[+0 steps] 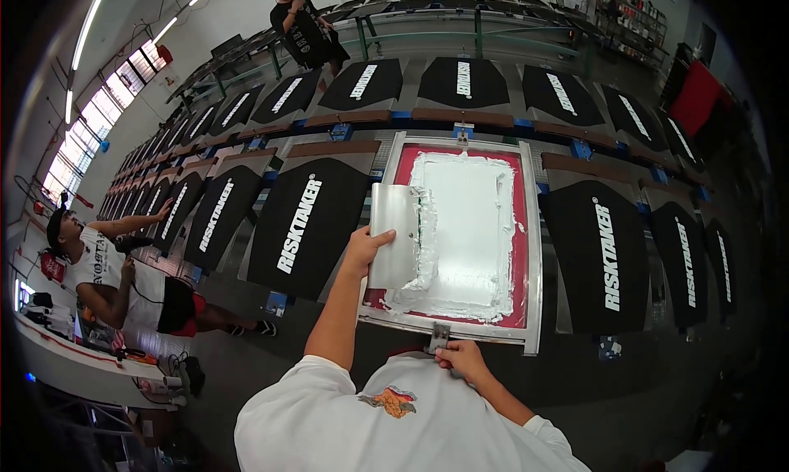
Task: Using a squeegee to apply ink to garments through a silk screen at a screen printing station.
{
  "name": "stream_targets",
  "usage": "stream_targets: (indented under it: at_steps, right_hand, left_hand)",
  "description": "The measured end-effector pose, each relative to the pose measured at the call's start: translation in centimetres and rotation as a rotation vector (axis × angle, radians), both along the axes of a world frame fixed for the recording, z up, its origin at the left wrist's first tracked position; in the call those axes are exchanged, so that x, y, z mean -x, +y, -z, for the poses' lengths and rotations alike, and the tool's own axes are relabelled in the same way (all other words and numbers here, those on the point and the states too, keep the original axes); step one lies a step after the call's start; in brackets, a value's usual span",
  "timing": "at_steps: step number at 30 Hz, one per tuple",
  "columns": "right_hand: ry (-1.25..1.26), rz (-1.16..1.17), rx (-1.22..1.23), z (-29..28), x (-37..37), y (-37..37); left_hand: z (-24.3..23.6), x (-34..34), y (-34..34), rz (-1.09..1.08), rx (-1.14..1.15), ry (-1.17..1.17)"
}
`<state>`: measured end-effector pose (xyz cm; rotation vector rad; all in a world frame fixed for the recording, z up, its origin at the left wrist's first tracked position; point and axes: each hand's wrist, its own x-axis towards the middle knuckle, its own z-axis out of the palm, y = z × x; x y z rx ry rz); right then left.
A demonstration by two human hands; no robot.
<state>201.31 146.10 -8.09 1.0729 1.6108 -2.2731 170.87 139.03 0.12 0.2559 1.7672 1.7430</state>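
A screen-printing frame [532, 250] with silver metal sides lies before me over one of the print boards. Its mesh [519, 295] is red around the border, and thick white ink [468, 225] covers the middle, ridged at the edges. My left hand [362, 252] is closed around a wide silver squeegee [393, 246], thumb on top; the squeegee stands along the left side of the ink, its ink-side edge smeared white. At the frame's near edge, the fingers of my right hand [462, 359] are pinched on a small grey metal bracket [440, 338].
Black fabric panels with white lettering, such as one panel [300, 221] on my left and another [604, 254] on my right, lie on rows of boards. One person [131, 275] stands at the left, reaching toward a panel. Another person [304, 28] stands beyond the far row.
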Motion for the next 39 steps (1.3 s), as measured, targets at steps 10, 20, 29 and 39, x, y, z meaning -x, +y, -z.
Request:
stream_targets:
  at_steps: [10, 20, 29, 39]
  right_hand:
    - [-0.124, -0.186, -0.221, 0.4, 0.7, 1.3]
    - [-0.17, -0.018, 0.053, 0.6, 0.0, 0.5]
    - [-0.19, -0.108, -0.222, -0.6, -0.1, -0.2]
    - [-0.075, -0.038, -0.347, 1.9, 0.1, -0.6]
  left_hand:
    - [-3.5, 5.6, 6.2, 0.2, 0.136, 0.382]
    - [-4.8, 10.4, 24.7, 0.668, 0.507, 1.337]
    - [8.7, 3.9, 17.8, 0.476, 0.31, 1.697]
    - [-2.9, -5.2, 6.7, 0.833, 0.438, 1.258]
